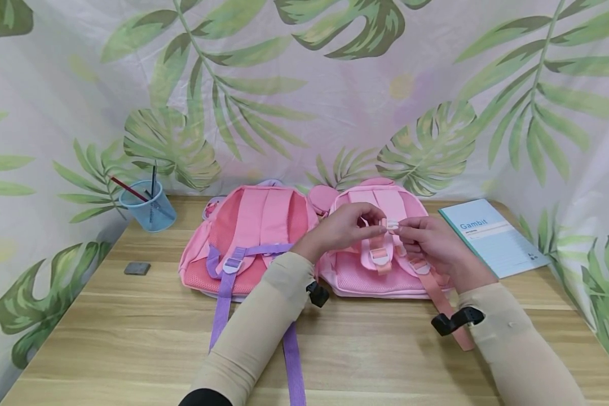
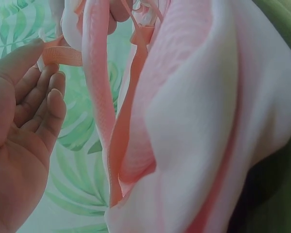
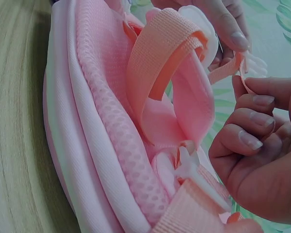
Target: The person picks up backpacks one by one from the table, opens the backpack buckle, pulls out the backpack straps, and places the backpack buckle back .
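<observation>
Above the right-hand pink backpack (image 1: 350,276), both hands meet at a small white plastic buckle (image 1: 392,224) on peach webbing. My left hand (image 1: 347,228) pinches its left side between thumb and fingers; the left wrist view shows the peach strap (image 2: 63,56) running from that pinch. With thumb and forefinger, my right hand (image 1: 433,239) pinches the other side, its remaining fingers curled. In the right wrist view, the white buckle (image 3: 254,65) lies between the fingertips of both hands. Whether its halves are joined I cannot tell. Below hang padded shoulder straps with white adjusters (image 1: 380,257).
Left of it lies a second pink backpack (image 1: 198,265) with purple straps (image 1: 225,299). A blue mesh pen cup (image 1: 154,217) and a grey eraser-like block (image 1: 137,268) are at the left. A notebook (image 1: 497,239) lies at the right. A leaf-patterned cloth (image 1: 345,101) surrounds the table.
</observation>
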`<act>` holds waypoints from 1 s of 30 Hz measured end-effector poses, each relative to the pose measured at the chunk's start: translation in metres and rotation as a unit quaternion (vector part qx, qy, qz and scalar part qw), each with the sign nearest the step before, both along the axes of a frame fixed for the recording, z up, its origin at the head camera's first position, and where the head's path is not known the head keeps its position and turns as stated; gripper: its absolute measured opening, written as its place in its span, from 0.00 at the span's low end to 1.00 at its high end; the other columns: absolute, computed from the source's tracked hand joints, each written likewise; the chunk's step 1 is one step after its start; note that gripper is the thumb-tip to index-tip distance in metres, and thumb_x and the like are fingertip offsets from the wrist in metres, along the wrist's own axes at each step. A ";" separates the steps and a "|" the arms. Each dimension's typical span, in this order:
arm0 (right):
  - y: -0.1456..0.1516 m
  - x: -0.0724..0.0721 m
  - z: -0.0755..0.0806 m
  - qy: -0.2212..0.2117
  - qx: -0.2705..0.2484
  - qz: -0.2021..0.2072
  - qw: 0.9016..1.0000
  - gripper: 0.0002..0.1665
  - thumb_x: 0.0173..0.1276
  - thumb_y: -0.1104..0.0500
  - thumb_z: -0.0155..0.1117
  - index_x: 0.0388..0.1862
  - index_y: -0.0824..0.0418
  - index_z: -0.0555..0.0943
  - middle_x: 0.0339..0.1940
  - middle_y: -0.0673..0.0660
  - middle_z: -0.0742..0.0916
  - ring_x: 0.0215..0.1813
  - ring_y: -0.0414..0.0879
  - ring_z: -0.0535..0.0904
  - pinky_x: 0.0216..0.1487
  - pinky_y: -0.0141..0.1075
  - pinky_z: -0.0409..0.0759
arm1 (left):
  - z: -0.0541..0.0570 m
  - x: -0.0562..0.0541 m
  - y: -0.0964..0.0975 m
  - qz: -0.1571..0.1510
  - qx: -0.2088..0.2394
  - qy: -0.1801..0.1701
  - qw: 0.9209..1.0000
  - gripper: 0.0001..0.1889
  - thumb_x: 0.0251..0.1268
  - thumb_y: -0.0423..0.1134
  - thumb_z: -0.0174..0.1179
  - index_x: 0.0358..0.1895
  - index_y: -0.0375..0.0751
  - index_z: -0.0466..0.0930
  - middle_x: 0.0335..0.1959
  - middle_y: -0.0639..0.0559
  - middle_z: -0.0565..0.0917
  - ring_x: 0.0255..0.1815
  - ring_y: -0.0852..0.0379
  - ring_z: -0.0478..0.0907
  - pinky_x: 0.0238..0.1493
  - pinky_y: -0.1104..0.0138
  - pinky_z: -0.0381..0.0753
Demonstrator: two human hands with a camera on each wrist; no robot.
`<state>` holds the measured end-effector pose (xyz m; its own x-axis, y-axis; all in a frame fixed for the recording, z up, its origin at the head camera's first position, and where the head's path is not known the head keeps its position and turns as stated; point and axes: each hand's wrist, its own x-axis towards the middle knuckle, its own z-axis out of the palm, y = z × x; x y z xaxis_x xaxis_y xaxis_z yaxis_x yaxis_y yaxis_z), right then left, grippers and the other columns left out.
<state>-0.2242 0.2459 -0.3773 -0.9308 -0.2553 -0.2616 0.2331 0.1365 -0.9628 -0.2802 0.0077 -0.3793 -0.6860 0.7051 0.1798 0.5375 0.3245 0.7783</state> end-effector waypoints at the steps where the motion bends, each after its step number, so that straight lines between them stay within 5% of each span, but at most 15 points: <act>1: -0.001 0.000 0.000 0.002 0.001 0.003 1.000 0.09 0.86 0.61 0.55 0.44 0.60 0.81 0.22 0.48 0.73 0.25 0.40 0.67 0.28 0.30 0.70 | 0.000 0.000 0.000 0.000 0.000 0.001 1.000 0.12 0.78 0.42 0.68 0.56 0.40 0.86 0.44 0.49 0.86 0.45 0.60 0.80 0.49 0.75 0.78; 30: 0.015 -0.001 -0.003 0.001 -0.012 0.044 0.999 0.10 0.87 0.60 0.55 0.46 0.57 0.84 0.23 0.46 0.74 0.23 0.37 0.65 0.27 0.28 0.66 | -0.006 -0.002 0.000 -0.007 0.024 0.023 0.999 0.09 0.77 0.41 0.69 0.52 0.42 0.86 0.45 0.49 0.88 0.46 0.62 0.81 0.52 0.74 0.79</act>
